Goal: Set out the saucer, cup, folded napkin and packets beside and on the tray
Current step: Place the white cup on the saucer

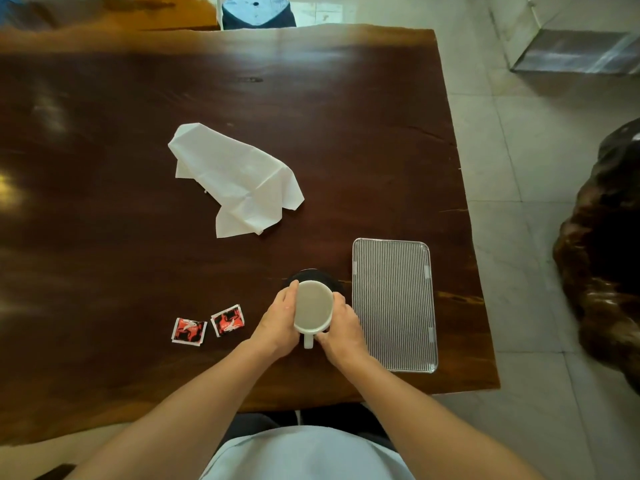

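Observation:
A white cup point(313, 306) with its handle toward me is held between both hands, above a dark saucer point(313, 274) whose far rim shows behind it. My left hand point(278, 323) wraps the cup's left side and my right hand point(341, 329) its right side. Just right of the cup lies the striped rectangular tray point(393, 303). Two red and black packets point(207, 326) lie on the table to the left of my hands. A white napkin point(233, 180) lies unfolded and crumpled further back on the table.
The dark wooden table point(104, 202) ends just right of the tray, with tiled floor beyond. A dark carved wooden piece point(606, 258) stands on the floor at the right. A seat point(258, 10) is at the table's far side.

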